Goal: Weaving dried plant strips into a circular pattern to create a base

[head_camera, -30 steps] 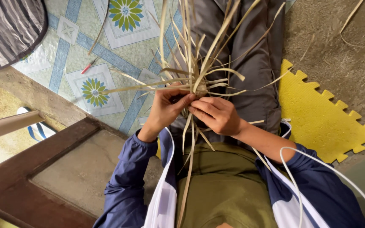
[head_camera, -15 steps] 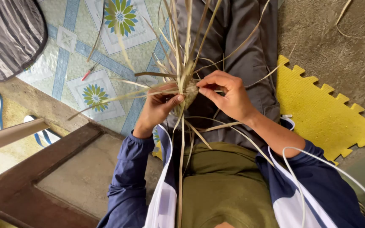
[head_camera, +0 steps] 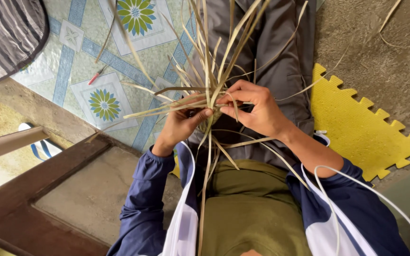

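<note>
Pale straw-coloured strips (head_camera: 209,90) fan out from a woven knot held above the person's lap. The left hand (head_camera: 182,122) grasps the knot from below, thumb pressed on the flat strips. The right hand (head_camera: 255,109) pinches a single strip at the knot with its fingertips. A yellow foam mat (head_camera: 357,128) with a notched edge lies just beside the right forearm. A tiled floor covering (head_camera: 91,61) with green flower prints lies beyond the left hand.
</note>
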